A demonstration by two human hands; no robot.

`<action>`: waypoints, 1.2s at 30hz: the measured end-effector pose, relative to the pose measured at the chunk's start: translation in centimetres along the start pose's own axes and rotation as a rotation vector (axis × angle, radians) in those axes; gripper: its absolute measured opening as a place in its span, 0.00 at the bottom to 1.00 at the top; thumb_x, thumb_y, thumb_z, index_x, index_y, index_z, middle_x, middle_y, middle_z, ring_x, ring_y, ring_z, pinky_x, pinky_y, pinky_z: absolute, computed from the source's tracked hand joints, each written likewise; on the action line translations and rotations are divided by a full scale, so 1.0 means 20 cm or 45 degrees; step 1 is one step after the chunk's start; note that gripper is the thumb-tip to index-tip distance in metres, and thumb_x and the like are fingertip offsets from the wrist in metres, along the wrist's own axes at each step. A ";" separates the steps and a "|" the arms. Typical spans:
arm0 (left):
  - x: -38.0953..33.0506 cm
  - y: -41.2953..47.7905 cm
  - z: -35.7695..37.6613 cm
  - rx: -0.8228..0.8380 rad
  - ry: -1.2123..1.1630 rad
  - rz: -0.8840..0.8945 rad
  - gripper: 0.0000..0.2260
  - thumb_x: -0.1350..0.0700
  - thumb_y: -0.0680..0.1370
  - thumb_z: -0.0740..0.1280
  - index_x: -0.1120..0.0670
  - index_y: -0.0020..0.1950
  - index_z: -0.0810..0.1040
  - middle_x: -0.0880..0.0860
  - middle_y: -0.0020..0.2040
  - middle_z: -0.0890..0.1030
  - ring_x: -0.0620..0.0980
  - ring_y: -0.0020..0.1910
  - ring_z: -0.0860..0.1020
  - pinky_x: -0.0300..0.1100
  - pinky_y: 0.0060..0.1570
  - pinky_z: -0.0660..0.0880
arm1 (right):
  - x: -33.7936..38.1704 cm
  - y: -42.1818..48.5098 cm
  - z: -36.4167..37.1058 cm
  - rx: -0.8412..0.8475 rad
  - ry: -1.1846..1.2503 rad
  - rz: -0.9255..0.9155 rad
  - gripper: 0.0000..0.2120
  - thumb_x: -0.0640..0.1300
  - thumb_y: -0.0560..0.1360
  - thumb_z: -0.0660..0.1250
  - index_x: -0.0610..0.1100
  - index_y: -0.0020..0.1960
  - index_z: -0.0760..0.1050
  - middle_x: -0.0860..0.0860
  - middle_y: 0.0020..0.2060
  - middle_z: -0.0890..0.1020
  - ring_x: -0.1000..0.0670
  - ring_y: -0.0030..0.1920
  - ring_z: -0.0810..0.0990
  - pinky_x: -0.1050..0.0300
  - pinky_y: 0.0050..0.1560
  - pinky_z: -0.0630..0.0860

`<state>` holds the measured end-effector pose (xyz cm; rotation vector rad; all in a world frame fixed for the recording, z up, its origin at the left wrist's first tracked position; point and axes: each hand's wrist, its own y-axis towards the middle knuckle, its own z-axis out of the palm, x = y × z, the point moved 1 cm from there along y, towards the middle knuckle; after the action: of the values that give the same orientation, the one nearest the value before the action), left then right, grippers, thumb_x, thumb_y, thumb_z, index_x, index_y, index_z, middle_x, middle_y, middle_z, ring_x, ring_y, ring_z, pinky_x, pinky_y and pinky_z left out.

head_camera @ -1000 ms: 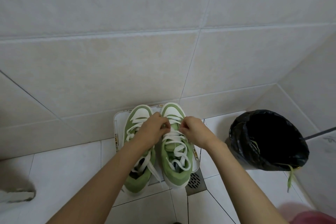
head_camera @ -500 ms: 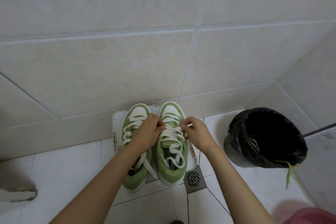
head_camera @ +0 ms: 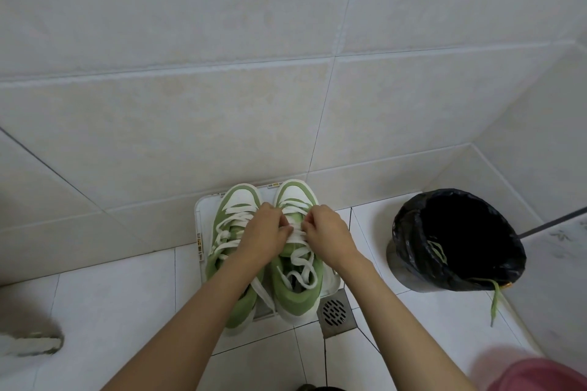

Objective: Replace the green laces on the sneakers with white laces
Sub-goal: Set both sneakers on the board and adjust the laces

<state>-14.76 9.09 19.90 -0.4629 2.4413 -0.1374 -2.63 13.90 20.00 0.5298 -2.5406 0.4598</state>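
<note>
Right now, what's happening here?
A person is lacing sneakers. The left hand and right hand both pinch the white lace across the middle rows of the right sneaker. The left sneaker beside it already carries white lacing, with its ends loose. Both stand on a white tray against the wall. A green lace hangs over the rim of the black-lined bin.
</note>
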 end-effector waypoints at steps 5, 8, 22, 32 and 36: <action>0.03 0.01 0.00 -0.082 -0.207 -0.188 0.05 0.57 0.77 0.66 0.56 0.43 0.76 0.51 0.42 0.77 0.49 0.43 0.75 0.39 0.43 0.68 | -0.04 -0.03 0.01 -0.042 0.167 0.023 0.06 0.36 0.78 0.57 0.42 0.43 0.67 0.44 0.46 0.75 0.45 0.44 0.73 0.55 0.42 0.68; 0.05 0.01 0.01 -0.086 -0.332 -0.301 0.08 0.58 0.76 0.67 0.55 0.37 0.75 0.50 0.38 0.76 0.48 0.42 0.74 0.39 0.43 0.67 | -0.08 -0.04 0.04 -0.075 0.250 0.058 0.08 0.35 0.78 0.57 0.43 0.41 0.67 0.45 0.44 0.76 0.47 0.43 0.73 0.58 0.39 0.67; 0.04 -0.05 -0.07 0.152 -0.256 0.004 0.04 0.57 0.73 0.73 0.52 0.45 0.79 0.52 0.54 0.77 0.49 0.53 0.78 0.42 0.53 0.75 | -0.05 -0.10 -0.05 0.045 0.216 0.018 0.04 0.45 0.76 0.67 0.45 0.45 0.74 0.52 0.43 0.74 0.54 0.42 0.73 0.63 0.39 0.69; 0.06 -0.07 -0.03 -0.057 -0.223 -0.181 0.07 0.57 0.80 0.63 0.60 0.51 0.78 0.56 0.51 0.81 0.47 0.44 0.73 0.38 0.45 0.66 | -0.10 -0.16 0.00 -0.110 0.270 0.182 0.06 0.37 0.78 0.59 0.41 0.43 0.69 0.44 0.45 0.77 0.46 0.44 0.74 0.56 0.41 0.68; 0.06 -0.10 -0.03 0.029 -0.289 -0.122 0.07 0.56 0.80 0.64 0.59 0.53 0.78 0.55 0.53 0.80 0.49 0.49 0.77 0.41 0.49 0.71 | -0.13 -0.21 0.03 -0.198 0.356 0.185 0.04 0.39 0.78 0.62 0.41 0.44 0.73 0.47 0.45 0.78 0.48 0.44 0.75 0.58 0.42 0.69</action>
<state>-15.50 6.87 20.14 -0.5542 2.1950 -0.1443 1.07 10.83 19.05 0.2075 -2.3276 0.3561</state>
